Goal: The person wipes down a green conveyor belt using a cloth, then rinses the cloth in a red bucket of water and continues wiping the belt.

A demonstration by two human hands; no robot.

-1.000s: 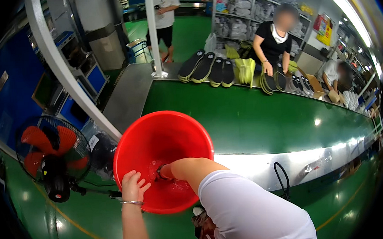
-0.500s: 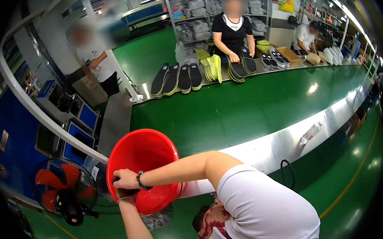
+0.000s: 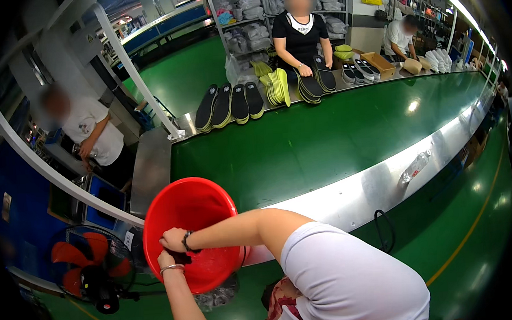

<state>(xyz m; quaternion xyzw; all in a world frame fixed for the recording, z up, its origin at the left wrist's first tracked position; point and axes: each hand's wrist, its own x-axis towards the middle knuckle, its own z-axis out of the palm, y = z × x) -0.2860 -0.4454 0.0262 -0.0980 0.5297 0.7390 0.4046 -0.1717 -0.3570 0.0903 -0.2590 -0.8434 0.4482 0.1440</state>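
A large red bucket [image 3: 191,195], tilted with its mouth toward me, stands at the near left corner of the green-topped bench. Both of my hands are inside it, close together by its left wall. My right hand [image 3: 174,239], below a dark bead bracelet, reaches across from the right with its fingers curled. My left hand [image 3: 165,260], with a bangle at the wrist, comes up from below, its fingers mostly hidden. Between and beside them shows a small dark, soft-looking thing [image 3: 183,257]; its kind I cannot make out. Shiny clear liquid seems to lie in the bucket's bottom.
A fan [image 3: 90,264] with orange blades stands left of the bucket. Across the green bench [image 3: 318,130] lie black insoles [image 3: 221,107] and yellow-green ones [image 3: 277,88]. One person handles insoles there; another stands at left. A clear bottle [image 3: 415,167] lies on the metal edge.
My view has shifted slightly. Both hands have moved a little within the bucket, still together. The person at left has come nearer, and the person across still handles black insoles.
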